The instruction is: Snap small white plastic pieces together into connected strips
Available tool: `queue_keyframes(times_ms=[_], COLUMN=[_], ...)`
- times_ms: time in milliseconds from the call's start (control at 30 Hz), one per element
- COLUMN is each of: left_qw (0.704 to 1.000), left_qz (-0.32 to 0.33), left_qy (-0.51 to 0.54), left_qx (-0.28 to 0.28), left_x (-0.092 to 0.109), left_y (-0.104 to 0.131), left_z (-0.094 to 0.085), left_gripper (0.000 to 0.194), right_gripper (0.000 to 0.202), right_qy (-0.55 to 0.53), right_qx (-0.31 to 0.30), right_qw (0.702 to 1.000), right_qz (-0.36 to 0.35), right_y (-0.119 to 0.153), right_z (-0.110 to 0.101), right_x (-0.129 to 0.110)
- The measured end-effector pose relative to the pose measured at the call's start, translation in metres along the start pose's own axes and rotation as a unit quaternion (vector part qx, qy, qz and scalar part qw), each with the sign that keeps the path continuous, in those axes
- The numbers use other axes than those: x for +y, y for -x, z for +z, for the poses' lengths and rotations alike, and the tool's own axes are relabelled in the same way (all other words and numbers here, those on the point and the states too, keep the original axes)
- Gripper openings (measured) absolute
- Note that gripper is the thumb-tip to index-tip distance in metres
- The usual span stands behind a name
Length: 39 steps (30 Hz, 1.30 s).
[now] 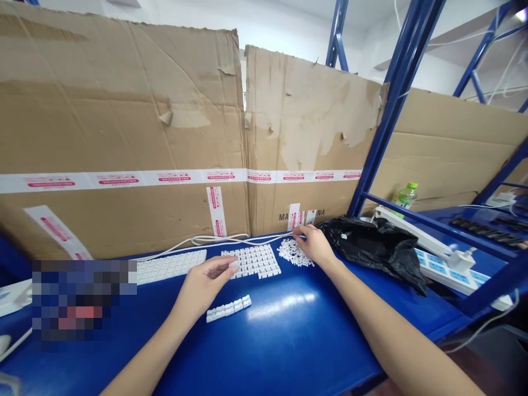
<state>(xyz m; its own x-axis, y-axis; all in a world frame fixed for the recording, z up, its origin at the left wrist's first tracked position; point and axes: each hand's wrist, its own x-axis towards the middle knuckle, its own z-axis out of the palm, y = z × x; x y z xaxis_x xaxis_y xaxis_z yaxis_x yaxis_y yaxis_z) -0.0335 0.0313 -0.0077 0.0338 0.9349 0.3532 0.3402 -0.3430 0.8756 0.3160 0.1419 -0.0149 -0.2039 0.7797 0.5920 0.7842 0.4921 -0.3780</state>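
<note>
My left hand [202, 281] is at the left side of a block of white keycaps [258, 259] laid out in rows. Its thumb and fingers are closed on what looks like a single white keycap at the fingertips. Over the right edge of a pile of small white plastic pieces [291, 252] is my right hand [317, 245]. The fingers there are pinched together at the pile's far side, and anything between them is too small to make out. Nearer to me lies a short row of white keycaps [229, 309], apart from both hands.
A white keyboard [171, 265] lies left of the keycap block, with a white cable [198, 240] behind it. Cardboard sheets [124, 121] wall off the back. At right are a black plastic bag [371, 245], power strips [454, 269] and a blue rack post [383, 132].
</note>
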Motion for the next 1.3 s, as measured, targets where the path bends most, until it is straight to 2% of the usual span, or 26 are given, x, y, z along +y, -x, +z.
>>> queue_keyframes(times_ms=[300,533,833,1133,1300], left_qw=[0.999,0.999,0.999,1.000,0.999], left_qz=[0.027,0.027,0.021,0.018,0.026], left_qy=[0.012,-0.006,-0.013,-0.012,-0.027], left_qx=[-0.023,-0.033,-0.031,-0.015,-0.021], left_x=[-0.001,-0.005,0.003,-0.002,0.001], left_y=[0.003,0.007,0.009,0.009,0.011], left_z=[0.004,0.009,0.008,0.011,0.012], left_gripper=[0.028,0.025,0.028,0.029,0.026], right_gripper=[0.019,0.017,0.015,0.016,0.014], right_qy=[-0.029,-0.041,-0.064,-0.068,-0.063], right_qx=[-0.076,-0.068,-0.089,-0.060,-0.080], right_qw=[0.997,0.997,0.994,0.995,0.995], right_qz=[-0.002,0.011,0.016,0.040,0.024], right_y=[-0.001,-0.003,-0.002,-0.003,-0.001], right_z=[0.019,0.019,0.025,0.024,0.024], right_x=[0.006,0.006,-0.004,0.000,-0.006])
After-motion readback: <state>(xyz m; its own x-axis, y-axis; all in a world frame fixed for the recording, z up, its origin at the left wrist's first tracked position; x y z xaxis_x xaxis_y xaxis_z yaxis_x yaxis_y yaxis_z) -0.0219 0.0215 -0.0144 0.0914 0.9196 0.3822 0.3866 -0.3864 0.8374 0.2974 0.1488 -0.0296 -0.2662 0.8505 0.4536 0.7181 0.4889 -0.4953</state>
